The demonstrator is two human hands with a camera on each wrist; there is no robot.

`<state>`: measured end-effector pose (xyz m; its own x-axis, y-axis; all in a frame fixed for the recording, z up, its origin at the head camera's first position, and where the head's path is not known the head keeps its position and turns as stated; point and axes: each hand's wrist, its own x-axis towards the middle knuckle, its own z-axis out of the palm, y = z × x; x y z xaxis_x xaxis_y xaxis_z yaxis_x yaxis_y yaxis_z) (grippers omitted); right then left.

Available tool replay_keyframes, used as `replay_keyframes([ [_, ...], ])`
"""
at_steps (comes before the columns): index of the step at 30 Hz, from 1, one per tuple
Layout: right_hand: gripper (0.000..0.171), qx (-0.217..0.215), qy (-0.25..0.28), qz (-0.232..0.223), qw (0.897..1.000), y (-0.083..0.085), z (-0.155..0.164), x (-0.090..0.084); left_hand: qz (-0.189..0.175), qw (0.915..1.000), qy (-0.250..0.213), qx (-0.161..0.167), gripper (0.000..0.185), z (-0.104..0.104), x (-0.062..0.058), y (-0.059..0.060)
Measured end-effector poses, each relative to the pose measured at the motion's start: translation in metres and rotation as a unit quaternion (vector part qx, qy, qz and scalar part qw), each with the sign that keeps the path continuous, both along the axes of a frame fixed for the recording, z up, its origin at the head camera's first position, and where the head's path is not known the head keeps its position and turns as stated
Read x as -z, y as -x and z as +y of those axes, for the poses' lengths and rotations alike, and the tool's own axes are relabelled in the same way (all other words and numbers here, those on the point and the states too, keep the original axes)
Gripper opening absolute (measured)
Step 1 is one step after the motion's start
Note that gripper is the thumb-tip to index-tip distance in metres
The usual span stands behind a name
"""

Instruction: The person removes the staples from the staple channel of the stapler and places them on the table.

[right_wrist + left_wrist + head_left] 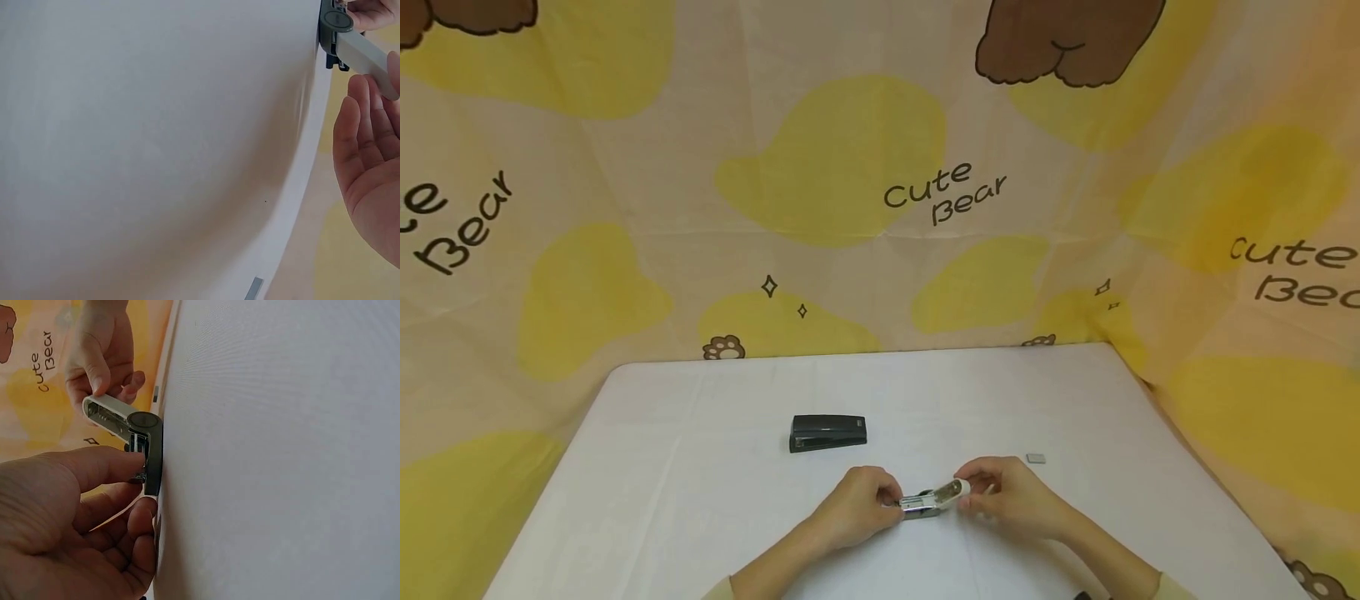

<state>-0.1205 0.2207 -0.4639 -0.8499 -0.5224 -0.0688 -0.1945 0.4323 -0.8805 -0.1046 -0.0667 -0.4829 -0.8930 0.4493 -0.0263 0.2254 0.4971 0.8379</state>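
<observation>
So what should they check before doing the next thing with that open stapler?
1. Stapler top swung open: ok, the pale cover tilts up off the base.
2. Left hand steadying the base: ok, fingers pinch it on the table.
3. Right hand holding the cover: ok, fingers at its far end.
4. Staple strip within reach: ok, lying just beyond the right hand.
5. Channel empty: cannot tell.
6. Black stapler out of the way: ok, it sits apart.
</observation>
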Motion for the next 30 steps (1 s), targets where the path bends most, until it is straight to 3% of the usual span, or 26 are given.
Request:
replay_keyframes([
  [9, 0.028, 0.004, -0.015, 0.030, 0.999, 0.008, 0.007, -0.005, 0.023, 0.9997, 0.002, 0.001, 0.006, 0.013, -0.001, 0.010],
  [22, 0.029, 0.033, -0.013, 0.053, 0.998, 0.028, 0.022, -0.004, 0.053, 0.9983, 0.021, -0.011, 0.008, 0.035, 0.001, 0.037],
  [30, 0.029, 0.050, -0.030, 0.065, 0.996, 0.038, 0.027, -0.004, 0.050, 0.9984, 0.017, -0.023, 0.008, 0.044, -0.002, 0.048],
])
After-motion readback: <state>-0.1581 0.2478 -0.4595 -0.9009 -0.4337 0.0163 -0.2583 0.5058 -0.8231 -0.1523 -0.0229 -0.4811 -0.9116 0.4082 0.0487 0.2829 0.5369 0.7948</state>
